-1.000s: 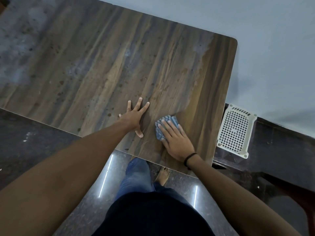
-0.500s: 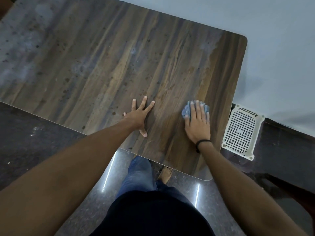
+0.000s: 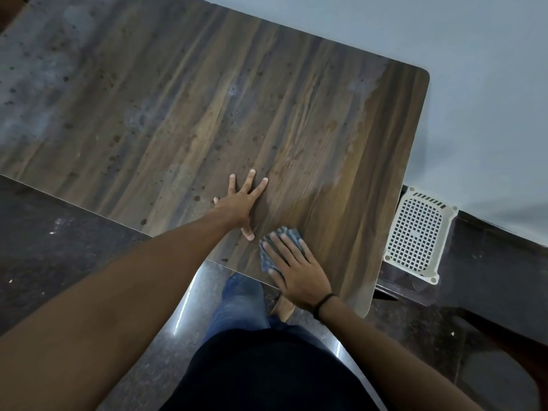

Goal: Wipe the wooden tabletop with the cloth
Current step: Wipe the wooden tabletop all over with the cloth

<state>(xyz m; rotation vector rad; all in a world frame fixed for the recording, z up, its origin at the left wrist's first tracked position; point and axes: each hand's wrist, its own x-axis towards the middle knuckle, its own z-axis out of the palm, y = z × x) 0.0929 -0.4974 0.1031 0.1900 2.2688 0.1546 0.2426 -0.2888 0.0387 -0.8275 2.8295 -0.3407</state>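
The wooden tabletop [image 3: 207,108] fills the upper left of the view, streaked brown and speckled with dark spots, with a dusty grey film on its far left part. My left hand [image 3: 241,200] lies flat on the wood near the front edge, fingers spread. Just right of it, my right hand [image 3: 295,268] presses a small blue cloth [image 3: 283,237] flat against the table close to the front edge. Most of the cloth is hidden under my fingers.
A white perforated plastic basket [image 3: 415,232] stands on the dark floor just past the table's right edge. A pale wall [image 3: 444,40] runs behind the table. My legs and a bare foot [image 3: 284,308] are below the front edge.
My right hand slid the cloth right toward the table's right side, then back left and nearer to the front edge. My left hand stayed planted.
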